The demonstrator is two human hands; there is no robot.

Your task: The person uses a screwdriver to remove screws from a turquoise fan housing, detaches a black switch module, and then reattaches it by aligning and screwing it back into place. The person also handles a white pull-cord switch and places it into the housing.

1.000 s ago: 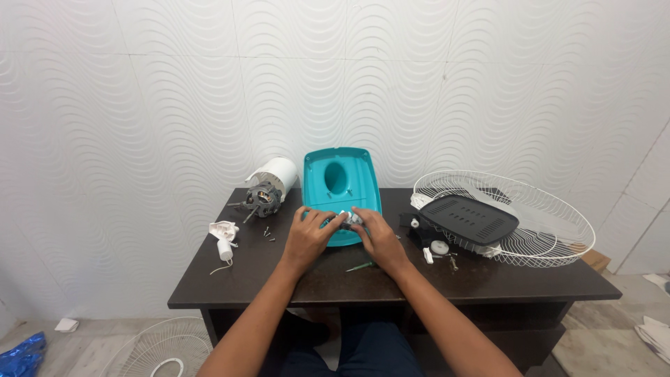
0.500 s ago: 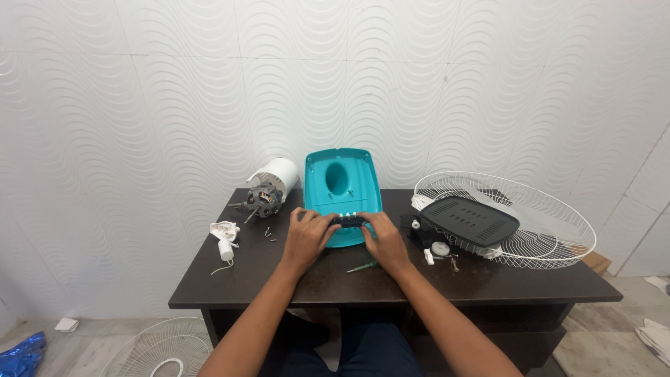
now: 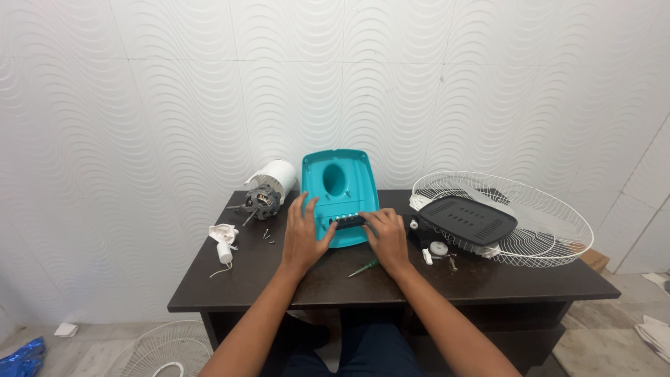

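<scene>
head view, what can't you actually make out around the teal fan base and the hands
- Black switch strip on the teal fan base: head view, both ends covered by the left hand and right hand; buttons too small to tell.
- Screws beside the fan motor: too small to count.
- Small parts under the black base plate: partly hidden by it.
- Second wire fan guard on the floor: cut off by the bottom edge.

No labels, signs or screens in view; one possible package only: a brown cardboard box [image 3: 594, 259] on the floor at far right, mostly hidden behind the surface [image 3: 488, 283] edge and the wire grille [image 3: 558, 230]; only a corner shows; any markings too small to tell.
</scene>
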